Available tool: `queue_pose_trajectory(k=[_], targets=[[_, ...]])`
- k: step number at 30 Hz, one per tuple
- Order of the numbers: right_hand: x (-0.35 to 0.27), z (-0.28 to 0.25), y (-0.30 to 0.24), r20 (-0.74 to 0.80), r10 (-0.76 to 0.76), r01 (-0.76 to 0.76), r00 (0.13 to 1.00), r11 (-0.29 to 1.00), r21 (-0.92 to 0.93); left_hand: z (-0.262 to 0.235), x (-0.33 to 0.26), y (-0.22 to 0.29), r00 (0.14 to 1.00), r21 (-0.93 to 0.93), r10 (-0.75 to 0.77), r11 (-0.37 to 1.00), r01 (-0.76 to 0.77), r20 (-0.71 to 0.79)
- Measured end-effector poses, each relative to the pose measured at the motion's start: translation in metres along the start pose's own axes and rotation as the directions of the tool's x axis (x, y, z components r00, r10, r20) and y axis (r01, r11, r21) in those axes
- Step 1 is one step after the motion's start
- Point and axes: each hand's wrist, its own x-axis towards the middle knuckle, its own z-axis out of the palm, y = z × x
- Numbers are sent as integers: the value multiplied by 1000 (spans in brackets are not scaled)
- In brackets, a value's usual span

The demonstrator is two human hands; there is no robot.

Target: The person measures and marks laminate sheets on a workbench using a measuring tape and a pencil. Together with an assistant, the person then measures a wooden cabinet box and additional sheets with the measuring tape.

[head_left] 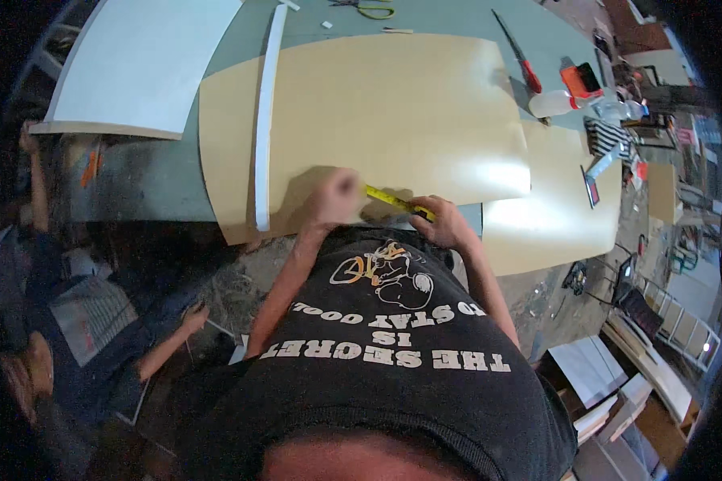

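Black printed shirt (393, 321) lies nearest the head camera. Beyond it, the right hand (443, 222) is curled around a yellow tape measure (387, 197), drawn out above the near part of a beige sheet (393, 112) on the surface (449, 18). The left hand (336, 197), blurred, is at the tape's far end; its grip cannot be told. Measuring appears begun, unfinished; no marks discernible.

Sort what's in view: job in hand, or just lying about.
Job in hand, apparently:
narrow yellow tape measure, held by the right hand
large flat beige sheet beneath it

Lying about, apparently:
long-bladed red-handled saw
translucent plastic bottle with red cap
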Motion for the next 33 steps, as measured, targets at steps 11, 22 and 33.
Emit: queue_pose_trajectory(k=[11,22,33], targets=[[71,26,-51,342,-284,338,896,935,-109,-117,-95,-67,601,70,-233,896,438,-764],[95,68,-82,365,-316,422,876,869,-260,-168,-123,-103,432,48,-261,809,586,-863],[53,9,-46,206,-203,232,957,964,-130,-165,-131,-109,558,189,-123,863,469,-820]])
